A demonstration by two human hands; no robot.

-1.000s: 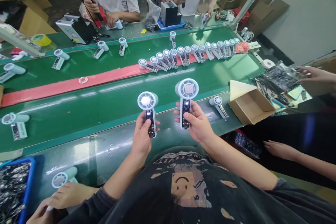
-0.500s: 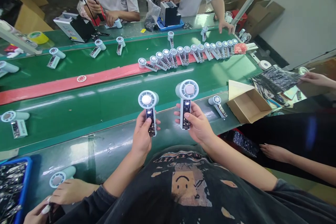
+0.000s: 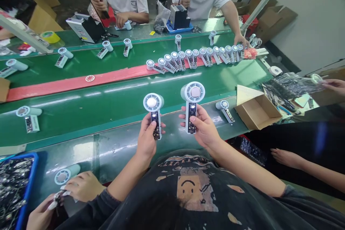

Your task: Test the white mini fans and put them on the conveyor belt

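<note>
My left hand (image 3: 147, 138) is closed around the handle of a pale blue handheld fan (image 3: 153, 102), thumb on its exposed circuit board. In my right hand (image 3: 203, 124) is a second handheld fan (image 3: 194, 91), gripped the same way and standing a little higher. Both fans are upright with their round grilles facing me, and a small light glows on each board. The two are apart, held over the near edge of the bench. On the bench to the right of my right hand lies another fan (image 3: 224, 109) with its board showing.
A green conveyor belt (image 3: 121, 100) crosses ahead, with a row of several fans along a red strip (image 3: 54, 83). An open cardboard box (image 3: 257, 111) stands at right, a blue tray (image 3: 32, 172) of parts at left. Co-workers' hands (image 3: 83, 185) are close on both sides.
Both fans stay nearly still in my hands. Fans on the belt at left have shifted right, and a cardboard edge has entered at far left. A co-worker's hand across the belt has reached the row's right end.
</note>
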